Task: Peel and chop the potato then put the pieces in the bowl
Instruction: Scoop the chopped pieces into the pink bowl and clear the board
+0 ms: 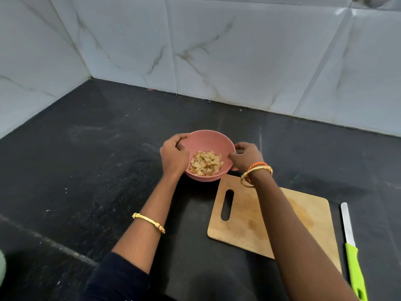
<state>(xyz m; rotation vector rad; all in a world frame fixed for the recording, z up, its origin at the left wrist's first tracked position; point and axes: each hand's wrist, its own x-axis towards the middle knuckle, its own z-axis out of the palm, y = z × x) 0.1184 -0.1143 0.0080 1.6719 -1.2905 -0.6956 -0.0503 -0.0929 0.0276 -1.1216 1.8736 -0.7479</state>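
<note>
Both arms reach forward: the left hand [174, 156] and right hand [246, 156] curl their fingers onto opposite rims of the pink bowl [211, 141]. It holds pale chopped potato pieces [206, 163] (some brown-edged), beyond the cutting board [240, 216]. The dark surface [86, 170] lies open leftward.

Dark navy sleeve [121, 276], gold bangle [149, 222] on left forearm, gold and orange bangles [257, 170] on right wrist

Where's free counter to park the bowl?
Bare: dark counter left of the pink bowl, back to the tiled wall. Crowded right: cutting board, then knife. Both hands, left hand and right hand, flank the bowl.
</note>
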